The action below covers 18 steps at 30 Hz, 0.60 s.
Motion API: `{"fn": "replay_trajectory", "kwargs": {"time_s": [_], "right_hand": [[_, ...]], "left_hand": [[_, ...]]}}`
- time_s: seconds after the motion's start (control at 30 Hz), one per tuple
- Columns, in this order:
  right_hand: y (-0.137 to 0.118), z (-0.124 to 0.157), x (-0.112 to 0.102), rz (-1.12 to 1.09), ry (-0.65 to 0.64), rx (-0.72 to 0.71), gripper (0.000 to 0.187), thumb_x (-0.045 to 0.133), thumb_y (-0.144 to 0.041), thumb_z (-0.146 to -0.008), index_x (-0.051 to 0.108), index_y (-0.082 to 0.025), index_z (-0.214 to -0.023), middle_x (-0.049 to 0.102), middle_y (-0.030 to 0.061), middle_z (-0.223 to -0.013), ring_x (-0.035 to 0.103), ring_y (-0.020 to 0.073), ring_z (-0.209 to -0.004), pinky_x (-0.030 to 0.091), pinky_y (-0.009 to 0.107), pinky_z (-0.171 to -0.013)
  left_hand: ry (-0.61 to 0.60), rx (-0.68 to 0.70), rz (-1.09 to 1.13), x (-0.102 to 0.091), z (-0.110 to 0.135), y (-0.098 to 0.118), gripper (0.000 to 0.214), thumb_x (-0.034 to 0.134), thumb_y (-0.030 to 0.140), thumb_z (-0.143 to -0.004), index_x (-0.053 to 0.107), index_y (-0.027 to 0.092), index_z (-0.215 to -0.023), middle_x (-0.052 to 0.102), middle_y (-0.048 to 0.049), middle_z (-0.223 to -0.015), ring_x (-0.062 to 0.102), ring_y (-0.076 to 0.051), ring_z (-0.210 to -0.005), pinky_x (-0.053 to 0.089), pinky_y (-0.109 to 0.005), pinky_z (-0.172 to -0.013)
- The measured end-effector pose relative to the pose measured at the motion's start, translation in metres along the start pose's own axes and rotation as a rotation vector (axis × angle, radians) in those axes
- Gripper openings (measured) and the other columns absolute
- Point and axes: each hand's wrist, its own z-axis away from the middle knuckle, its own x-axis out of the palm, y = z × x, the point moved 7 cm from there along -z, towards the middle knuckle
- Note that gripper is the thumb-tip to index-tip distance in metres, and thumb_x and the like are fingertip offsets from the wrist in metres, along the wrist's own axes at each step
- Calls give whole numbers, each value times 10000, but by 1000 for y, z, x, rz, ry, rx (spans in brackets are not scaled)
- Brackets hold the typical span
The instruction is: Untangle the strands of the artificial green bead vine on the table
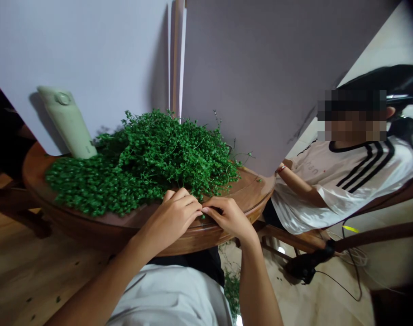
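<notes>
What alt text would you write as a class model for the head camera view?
From the wearer's viewpoint, the left hand and right hand meet at the edge of a round wooden table, fingers close together beside a large heap of small-leaved green sprigs. A pale green flask leans behind the heap, and a person in a striped white T-shirt sits to the right.

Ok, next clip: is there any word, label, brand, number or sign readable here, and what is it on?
Chest of the seated person's white T-shirt: dark letters, possibly "nan", blurred by folds, so unsure.
Near the base of the pale green flask: a small mark, too small to read.
Nothing else readable shows.
</notes>
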Motion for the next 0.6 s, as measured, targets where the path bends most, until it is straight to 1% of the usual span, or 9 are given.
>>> {"fn": "replay_trajectory", "kwargs": {"time_s": [0.07, 0.17, 0.27, 0.37, 0.43, 0.53, 0.6], "right_hand": [[-1, 0, 0, -15, 0, 3, 183, 594, -265, -1018, 746, -196, -943, 742, 29, -899, 675, 158, -826, 455, 245, -779], [-1, 0, 1, -49, 2, 19, 141, 619, -215, -993, 757, -214, -961, 759, 4, -922, 684, 146, -825, 463, 232, -786], [0, 1, 1, -50, 15, 32, 127, 630, -216, -982, 755, -219, -962, 760, -13, -910, 681, 140, -811, 464, 227, -775], [2, 1, -2, -29, 52, 50, 138, 610, -238, -993, 736, -203, -950, 752, -3, -905, 674, 148, -819, 461, 231, -763], [3, 1, -4, -26, 83, 55, 147, 596, -254, -1000, 722, -196, -951, 746, 6, -902, 667, 154, -818, 460, 235, -758], [4, 1, -4, -46, 110, 48, 142, 597, -280, -1005, 712, -197, -992, 753, 28, -964, 681, 174, -879, 472, 252, -804], [4, 0, -2, -44, 103, 35, 144, 609, -303, -1006, 714, -207, -1026, 755, 38, -1031, 688, 184, -941, 475, 266, -850]], "left_hand": [[3, -15, -14, 0, 1, 3, 118, 580, 287, -1024, 665, 211, -995, 717, -9, -998, 538, -217, -1013, 299, -388, -839], [31, -35, -66, 2, -1, 5, 190, 695, 379, -949, 663, 192, -954, 718, -30, -958, 544, -232, -978, 310, -384, -811], [64, -54, -108, 4, -2, 6, 204, 745, 371, -911, 659, 190, -946, 714, -39, -939, 542, -241, -950, 311, -384, -790], [45, -67, -104, 7, 0, 4, 133, 729, 309, -929, 659, 199, -956, 712, -36, -957, 538, -245, -963, 303, -387, -791], [30, -83, -69, 8, 5, 0, 94, 704, 296, -948, 659, 214, -946, 713, -21, -960, 537, -241, -977, 293, -389, -801], [6, -87, -6, 6, 15, -7, 68, 639, 268, -990, 664, 235, -936, 715, 3, -954, 538, -227, -986, 281, -387, -815], [-5, -60, 27, 5, 21, -10, 90, 609, 225, -1004, 670, 240, -939, 721, 12, -957, 542, -214, -986, 281, -382, -820]]}}
